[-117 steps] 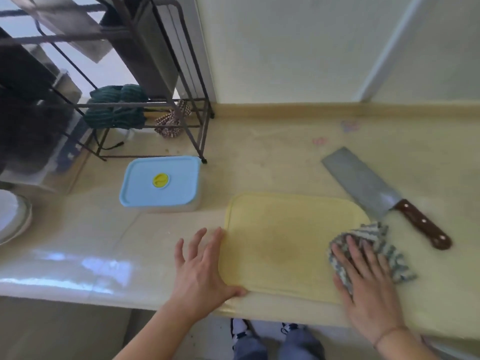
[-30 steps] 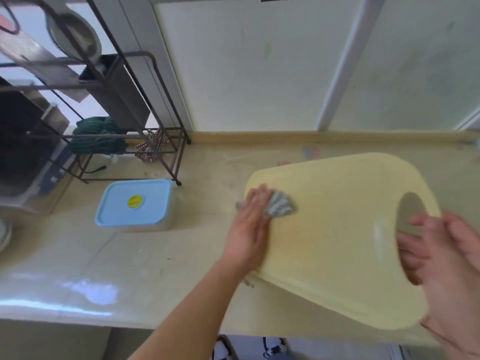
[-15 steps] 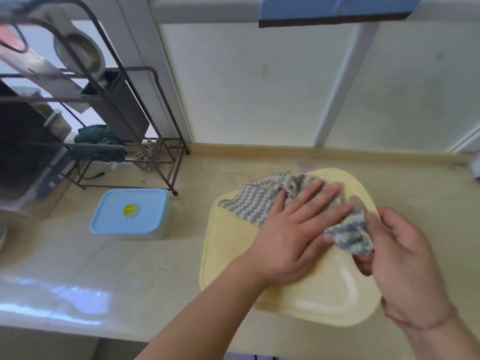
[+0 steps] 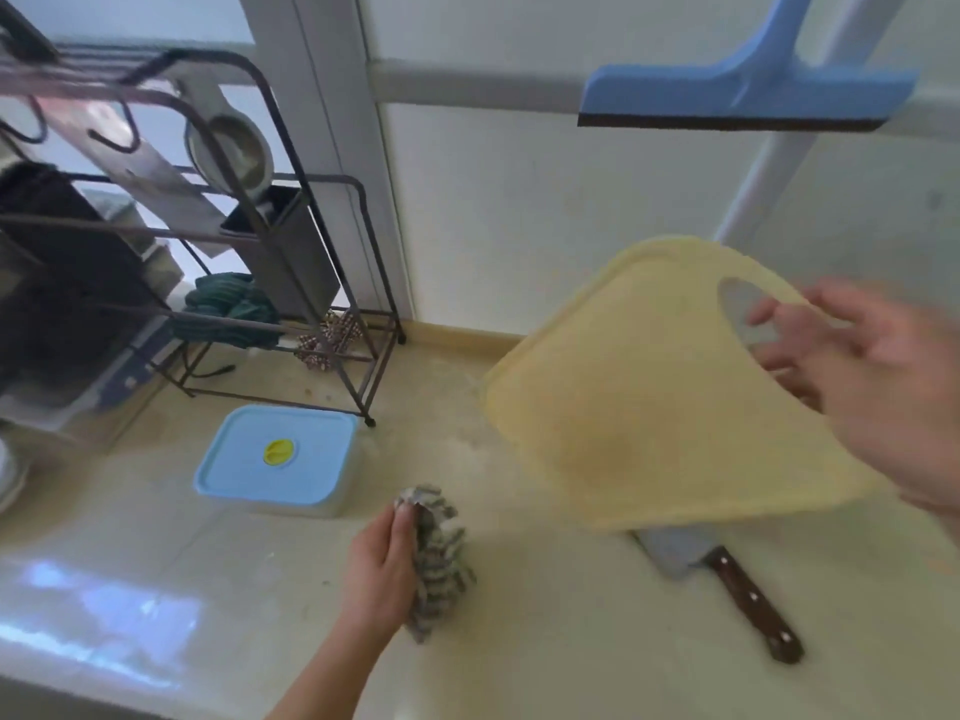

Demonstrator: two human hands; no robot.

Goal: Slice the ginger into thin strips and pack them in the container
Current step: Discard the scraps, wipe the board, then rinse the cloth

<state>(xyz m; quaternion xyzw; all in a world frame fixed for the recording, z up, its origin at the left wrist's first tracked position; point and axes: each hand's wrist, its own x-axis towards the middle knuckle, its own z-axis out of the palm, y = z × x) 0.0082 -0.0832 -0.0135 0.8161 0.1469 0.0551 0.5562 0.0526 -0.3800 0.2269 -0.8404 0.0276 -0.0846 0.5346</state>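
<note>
1. Ginger is nowhere in view; the lidded container (image 4: 278,461) sits on the counter (image 4: 571,641).
2. Left hand (image 4: 382,569), fingers curled, grips a striped cloth (image 4: 441,556).
3. Right hand (image 4: 878,392), blurred, holds the tilted cutting board (image 4: 639,402) above the cleaver (image 4: 727,579); finger closure unclear.

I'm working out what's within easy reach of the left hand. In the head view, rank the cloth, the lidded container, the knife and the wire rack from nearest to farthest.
From the left hand:
1. Cloth, held in it.
2. Lidded container, on the counter just beyond, to its left.
3. Knife, to its right, partly under the raised cutting board.
4. Wire rack, at the back left.
</note>
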